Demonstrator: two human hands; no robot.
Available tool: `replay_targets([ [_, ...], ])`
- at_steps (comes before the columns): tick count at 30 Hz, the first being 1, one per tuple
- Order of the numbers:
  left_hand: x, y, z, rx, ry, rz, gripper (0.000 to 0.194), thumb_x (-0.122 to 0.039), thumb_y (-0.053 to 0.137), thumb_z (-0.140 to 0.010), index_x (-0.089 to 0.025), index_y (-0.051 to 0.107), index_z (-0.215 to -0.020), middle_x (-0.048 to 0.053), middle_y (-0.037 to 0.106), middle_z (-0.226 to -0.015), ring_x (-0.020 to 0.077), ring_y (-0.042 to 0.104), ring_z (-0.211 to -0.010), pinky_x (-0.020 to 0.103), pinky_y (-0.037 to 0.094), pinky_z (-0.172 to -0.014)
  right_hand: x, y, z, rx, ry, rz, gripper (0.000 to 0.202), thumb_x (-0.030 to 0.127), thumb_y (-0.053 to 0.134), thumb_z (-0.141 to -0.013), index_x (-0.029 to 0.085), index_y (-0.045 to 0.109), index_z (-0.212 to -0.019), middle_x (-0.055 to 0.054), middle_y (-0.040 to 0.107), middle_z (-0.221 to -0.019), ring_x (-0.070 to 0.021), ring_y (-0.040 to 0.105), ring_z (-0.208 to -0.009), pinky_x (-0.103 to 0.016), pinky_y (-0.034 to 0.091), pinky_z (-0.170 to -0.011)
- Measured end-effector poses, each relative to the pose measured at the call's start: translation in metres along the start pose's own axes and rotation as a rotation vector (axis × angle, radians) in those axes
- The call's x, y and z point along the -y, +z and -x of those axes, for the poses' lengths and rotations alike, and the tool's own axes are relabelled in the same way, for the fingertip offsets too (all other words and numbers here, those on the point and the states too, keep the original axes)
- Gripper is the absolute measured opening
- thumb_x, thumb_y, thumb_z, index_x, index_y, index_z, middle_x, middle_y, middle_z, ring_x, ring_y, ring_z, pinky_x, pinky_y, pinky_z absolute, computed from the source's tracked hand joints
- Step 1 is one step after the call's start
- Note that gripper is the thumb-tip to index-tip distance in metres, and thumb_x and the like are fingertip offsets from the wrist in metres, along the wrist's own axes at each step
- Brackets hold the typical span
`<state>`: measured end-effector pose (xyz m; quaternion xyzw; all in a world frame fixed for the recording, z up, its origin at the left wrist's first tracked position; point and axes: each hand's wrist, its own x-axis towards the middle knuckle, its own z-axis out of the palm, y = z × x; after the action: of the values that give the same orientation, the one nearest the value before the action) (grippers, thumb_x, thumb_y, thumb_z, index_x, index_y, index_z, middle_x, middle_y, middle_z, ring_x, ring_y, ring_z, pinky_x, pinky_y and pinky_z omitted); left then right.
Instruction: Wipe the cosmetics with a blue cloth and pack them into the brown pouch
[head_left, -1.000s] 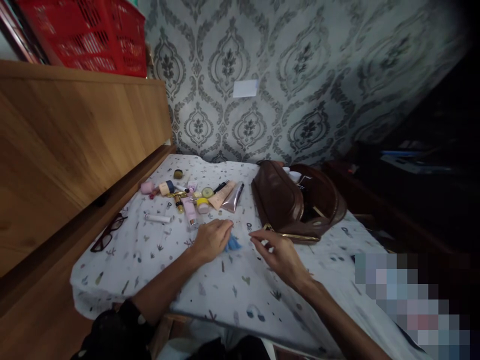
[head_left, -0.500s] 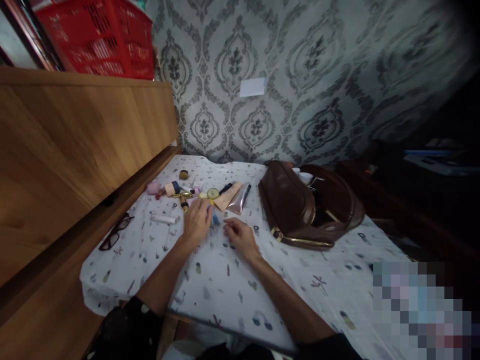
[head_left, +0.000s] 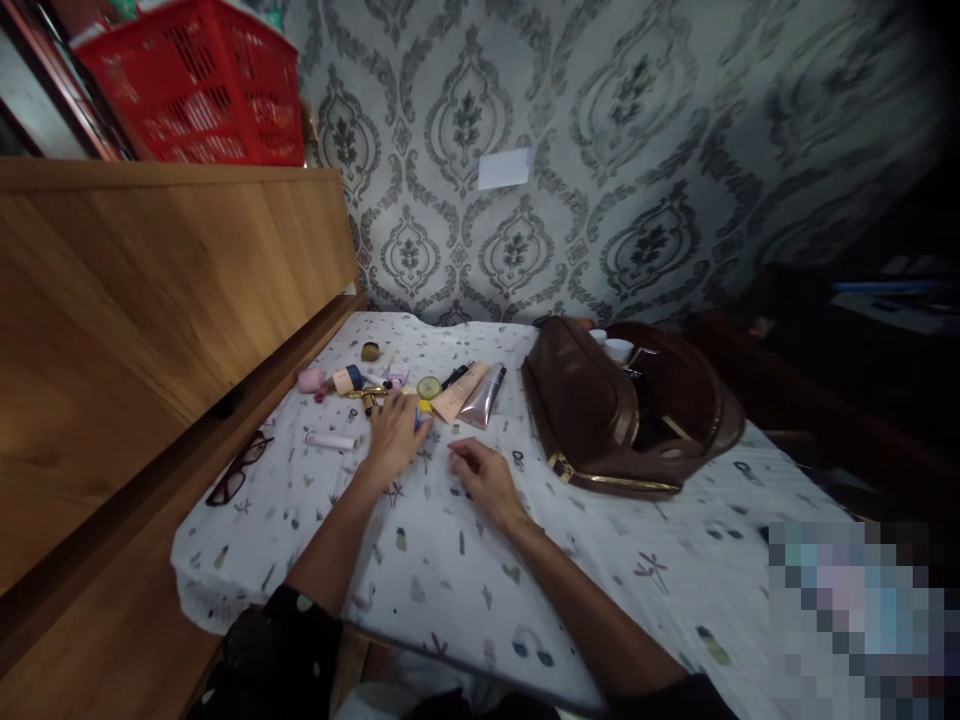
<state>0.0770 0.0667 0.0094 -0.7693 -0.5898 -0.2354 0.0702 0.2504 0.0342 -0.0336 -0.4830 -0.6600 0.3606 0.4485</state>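
Note:
My left hand (head_left: 396,435) reaches over a cluster of cosmetics, its fingers closed round a small blue-and-yellow item (head_left: 424,408) that is partly hidden. To its right, my right hand (head_left: 486,482) rests low over the cloth, fingers curled, with nothing seen in them. Just beyond the hands are a silvery-pink tube (head_left: 482,398), a peach tube (head_left: 460,391) and a round greenish disc (head_left: 428,387). Left of the left hand lie a gold-coloured item (head_left: 369,393), a jar with a dark blue lid (head_left: 347,379) and a white tube (head_left: 331,441).
A brown leather bag (head_left: 581,400) stands unzipped at the right, white-lidded containers (head_left: 618,349) inside. Dark-framed glasses (head_left: 238,470) lie at the left edge of the patterned cloth (head_left: 457,600). A wooden cabinet (head_left: 180,260) borders the left, with a red basket (head_left: 195,90) on top.
My left hand has moved slightly, bringing the blue-and-yellow item a little away from me among the cosmetics. My right hand stays in nearly the same place and pose.

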Motion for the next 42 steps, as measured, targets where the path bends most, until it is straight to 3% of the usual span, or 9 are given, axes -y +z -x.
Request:
replay_targets([
  [7, -0.013, -0.008, 0.004, 0.103, 0.067, 0.018, 0.022, -0.026, 0.060, -0.089, -0.017, 0.050, -0.107, 0.011, 0.065, -0.107, 0.0276, 0.061, -0.103, 0.039, 0.047, -0.085, -0.007, 0.002, -0.001, -0.006, 0.041, -0.022, 0.044, 0.030, 0.052, -0.080, 0.014, 0.061, -0.119, -0.009, 0.069, -0.097, -0.0166, 0.064, -0.069, -0.028, 0.051, -0.057],
  [11, -0.020, -0.007, 0.008, 0.109, 0.104, 0.035, 0.023, -0.029, 0.058, -0.092, -0.019, 0.050, -0.110, 0.010, 0.060, -0.112, 0.0255, 0.059, -0.107, 0.035, 0.049, -0.081, -0.004, 0.000, 0.000, 0.022, 0.042, -0.017, 0.050, 0.027, 0.054, -0.079, 0.014, 0.057, -0.127, -0.011, 0.067, -0.109, -0.0154, 0.064, -0.069, -0.029, 0.052, -0.059],
  [13, -0.022, -0.005, 0.009, 0.104, 0.106, 0.034, 0.027, -0.034, 0.058, -0.092, -0.019, 0.051, -0.114, 0.010, 0.057, -0.115, 0.0258, 0.058, -0.110, 0.035, 0.050, -0.081, -0.003, 0.000, 0.000, 0.036, 0.025, -0.019, 0.052, 0.025, 0.056, -0.078, 0.015, 0.056, -0.128, -0.010, 0.068, -0.108, -0.0152, 0.063, -0.070, -0.030, 0.053, -0.063],
  [17, -0.025, -0.003, 0.012, 0.106, 0.112, 0.096, 0.022, -0.033, 0.059, -0.091, -0.020, 0.055, -0.108, 0.008, 0.056, -0.114, 0.0239, 0.059, -0.107, 0.034, 0.052, -0.080, -0.003, 0.001, 0.001, 0.075, 0.004, -0.045, 0.059, 0.021, 0.060, -0.074, 0.017, 0.052, -0.133, -0.003, 0.067, -0.087, -0.0163, 0.063, -0.070, -0.029, 0.053, -0.065],
  [22, -0.028, -0.002, 0.016, 0.061, 0.136, 0.194, 0.020, -0.033, 0.063, -0.088, -0.021, 0.055, -0.102, 0.006, 0.057, -0.107, 0.0219, 0.062, -0.099, 0.034, 0.053, -0.081, 0.000, 0.000, 0.001, 0.052, -0.026, -0.040, 0.062, 0.017, 0.062, -0.068, 0.018, 0.053, -0.129, -0.001, 0.064, -0.084, -0.0156, 0.059, -0.068, -0.029, 0.051, -0.065],
  [29, -0.031, -0.005, 0.016, 0.031, 0.142, 0.288, 0.020, -0.036, 0.050, -0.096, -0.019, 0.057, -0.088, 0.006, 0.061, -0.094, 0.0209, 0.062, -0.087, 0.032, 0.049, -0.076, 0.008, -0.004, 0.003, 0.103, 0.029, 0.001, 0.052, 0.017, 0.067, -0.068, 0.018, 0.059, -0.120, 0.005, 0.056, -0.069, -0.0137, 0.053, -0.062, -0.026, 0.045, -0.062],
  [32, -0.031, -0.007, 0.013, -0.011, 0.126, 0.426, 0.028, -0.032, 0.044, -0.097, -0.019, 0.055, -0.076, 0.004, 0.061, -0.081, 0.0185, 0.059, -0.080, 0.031, 0.046, -0.076, 0.007, -0.004, 0.003, 0.108, -0.026, -0.009, 0.054, 0.024, 0.075, -0.066, 0.018, 0.061, -0.118, -0.001, 0.065, -0.086, -0.0174, 0.059, -0.074, -0.030, 0.049, -0.070],
  [37, -0.027, -0.005, 0.009, -0.037, -0.026, 0.665, 0.038, -0.036, 0.047, -0.094, -0.019, 0.049, -0.060, -0.001, 0.052, -0.060, 0.0136, 0.051, -0.062, 0.026, 0.042, -0.065, 0.004, -0.007, 0.001, 0.137, -0.148, -0.048, 0.053, 0.035, 0.081, -0.068, 0.020, 0.064, -0.116, -0.007, 0.066, -0.112, -0.0239, 0.062, -0.102, -0.038, 0.048, -0.093],
  [42, -0.029, -0.012, 0.009, -0.162, -0.087, 0.702, 0.036, -0.038, 0.039, -0.098, -0.018, 0.056, -0.072, 0.000, 0.057, -0.071, 0.0148, 0.055, -0.070, 0.027, 0.043, -0.069, 0.004, -0.008, 0.000, 0.107, -0.114, -0.013, 0.050, 0.035, 0.082, -0.067, 0.017, 0.067, -0.111, -0.006, 0.065, -0.101, -0.0195, 0.060, -0.084, -0.034, 0.049, -0.079],
])
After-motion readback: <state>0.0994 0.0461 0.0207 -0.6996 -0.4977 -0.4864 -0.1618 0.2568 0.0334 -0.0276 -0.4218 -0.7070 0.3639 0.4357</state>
